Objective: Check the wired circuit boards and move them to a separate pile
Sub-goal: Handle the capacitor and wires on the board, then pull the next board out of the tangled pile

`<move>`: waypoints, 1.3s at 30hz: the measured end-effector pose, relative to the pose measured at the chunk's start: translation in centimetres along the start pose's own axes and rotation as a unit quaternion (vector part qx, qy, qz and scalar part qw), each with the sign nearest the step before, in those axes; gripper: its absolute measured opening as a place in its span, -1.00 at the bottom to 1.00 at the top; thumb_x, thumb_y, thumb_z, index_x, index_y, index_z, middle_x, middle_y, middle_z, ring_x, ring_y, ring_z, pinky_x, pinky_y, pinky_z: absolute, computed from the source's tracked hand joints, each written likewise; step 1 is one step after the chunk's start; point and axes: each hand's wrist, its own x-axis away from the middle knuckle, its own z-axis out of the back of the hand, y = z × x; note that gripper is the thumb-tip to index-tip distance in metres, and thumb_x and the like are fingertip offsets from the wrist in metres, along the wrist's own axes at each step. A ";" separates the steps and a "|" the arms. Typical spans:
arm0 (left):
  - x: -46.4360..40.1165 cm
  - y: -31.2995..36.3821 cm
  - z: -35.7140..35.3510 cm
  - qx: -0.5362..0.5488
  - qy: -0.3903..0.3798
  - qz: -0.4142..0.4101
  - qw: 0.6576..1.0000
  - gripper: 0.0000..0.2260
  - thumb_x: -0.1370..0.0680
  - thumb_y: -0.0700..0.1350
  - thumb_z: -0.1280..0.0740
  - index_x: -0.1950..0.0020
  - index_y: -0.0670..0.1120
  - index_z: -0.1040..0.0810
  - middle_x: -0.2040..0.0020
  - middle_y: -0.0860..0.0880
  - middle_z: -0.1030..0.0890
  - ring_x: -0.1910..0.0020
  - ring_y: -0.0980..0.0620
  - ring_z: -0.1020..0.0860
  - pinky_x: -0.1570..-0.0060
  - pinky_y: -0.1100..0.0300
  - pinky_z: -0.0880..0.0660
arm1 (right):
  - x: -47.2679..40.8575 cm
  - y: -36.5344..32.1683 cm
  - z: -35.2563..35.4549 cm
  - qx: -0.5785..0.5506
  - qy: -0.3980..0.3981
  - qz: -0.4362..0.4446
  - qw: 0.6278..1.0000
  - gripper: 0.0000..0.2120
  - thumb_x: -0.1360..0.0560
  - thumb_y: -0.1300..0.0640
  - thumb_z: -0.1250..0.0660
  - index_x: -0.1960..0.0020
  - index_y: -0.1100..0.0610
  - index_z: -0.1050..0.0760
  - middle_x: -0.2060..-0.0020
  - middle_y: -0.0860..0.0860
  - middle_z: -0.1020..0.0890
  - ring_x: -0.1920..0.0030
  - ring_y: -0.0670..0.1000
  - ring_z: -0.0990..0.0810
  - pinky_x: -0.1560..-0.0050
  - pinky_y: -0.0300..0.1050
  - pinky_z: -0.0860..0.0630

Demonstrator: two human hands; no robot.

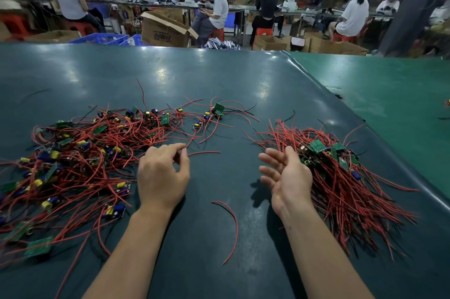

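Head cam: dark green mat [219,74] carries two piles of wired circuit boards. Big loose pile [73,152] sits left, wires sprawling; tidier pile [341,172] sits right, red leads roughly aligned. Left hand [162,177] is palm down at the big pile's edge, fingertips pinching a red wire [204,152]. Right hand [287,177] is just beside the right pile, palm turned inward, fingers relaxed, holding nothing. One stray red wire [231,223] lies between the forearms.
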 end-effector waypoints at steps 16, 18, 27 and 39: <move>-1.1 -2.6 2.0 -0.285 -0.119 0.228 0.923 -0.82 -0.57 -0.11 -0.31 -0.14 -0.08 -0.61 -0.04 -0.15 -0.63 -0.12 -0.21 -0.49 -0.10 -0.05 -0.34 | 0.7 2.0 -0.5 0.364 -0.097 0.173 0.910 -0.85 -0.54 0.10 -0.35 0.18 0.10 -0.60 0.37 -0.03 -0.58 0.35 0.03 -0.54 0.28 0.09 -0.61; -1.1 -2.8 2.0 -0.261 -0.104 0.229 0.932 -0.80 -0.55 -0.16 -0.31 -0.16 -0.10 -0.59 -0.01 -0.18 -0.64 -0.09 -0.24 -0.51 -0.08 -0.05 -0.34 | 0.6 2.0 -0.5 0.361 -0.093 0.172 0.912 -0.85 -0.54 0.09 -0.34 0.18 0.08 -0.60 0.40 -0.06 -0.55 0.37 0.07 -0.55 0.33 0.05 -0.56; -2.2 -3.5 2.0 -0.225 -0.019 0.218 0.949 -0.60 -0.49 -0.18 -0.34 -0.33 -0.05 -0.48 -0.29 -0.14 -0.52 -0.31 -0.17 -0.37 -0.26 -0.07 -0.19 | 0.5 2.4 -0.5 0.361 -0.102 0.173 0.911 -0.85 -0.55 0.09 -0.33 0.17 0.07 -0.61 0.38 -0.03 -0.58 0.36 0.05 -0.54 0.26 0.05 -0.54; -0.9 -1.7 1.8 -0.124 0.126 0.099 0.979 -0.78 -0.51 -0.16 -0.41 -0.15 -0.06 -0.63 0.16 -0.07 -0.68 0.05 -0.18 -0.50 -0.04 -0.03 -0.30 | 0.6 2.3 -0.6 0.379 -0.111 0.190 0.899 -0.85 -0.54 0.09 -0.35 0.18 0.09 -0.61 0.39 -0.01 -0.58 0.36 0.01 -0.54 0.28 0.17 -0.61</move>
